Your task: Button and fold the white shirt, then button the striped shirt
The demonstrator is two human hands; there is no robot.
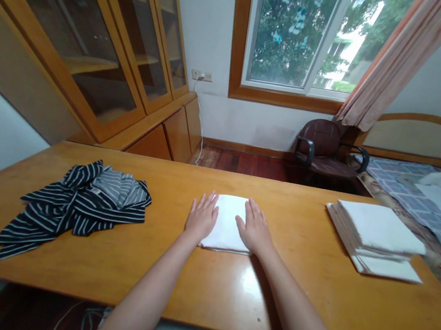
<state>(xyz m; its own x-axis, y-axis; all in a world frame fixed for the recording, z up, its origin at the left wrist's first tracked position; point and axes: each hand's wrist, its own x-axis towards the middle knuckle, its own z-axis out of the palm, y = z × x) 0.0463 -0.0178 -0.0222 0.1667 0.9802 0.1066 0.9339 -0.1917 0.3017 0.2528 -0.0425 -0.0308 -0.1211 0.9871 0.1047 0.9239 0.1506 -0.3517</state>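
Note:
A white folded cloth (227, 225) lies flat in the middle of the wooden table (150, 283). My left hand (202, 217) rests on its left edge, palm down with fingers stretched out. On the opposite edge lies my right hand (255, 228), also flat, its thumb apart from the fingers. Neither hand grips anything. Well to the left is a crumpled black-and-white striped garment (79, 200). At the right sits a stack of white folded cloths (378, 231), the lowest ones sticking out toward me.
Behind the table are a glass-doored cabinet (95, 54) at left, a window (296, 37) and a dark red armchair (321, 145). A pink curtain (406, 66) hangs by the window. On the right, a bed (432, 189) with a checked sheet stands beside the table.

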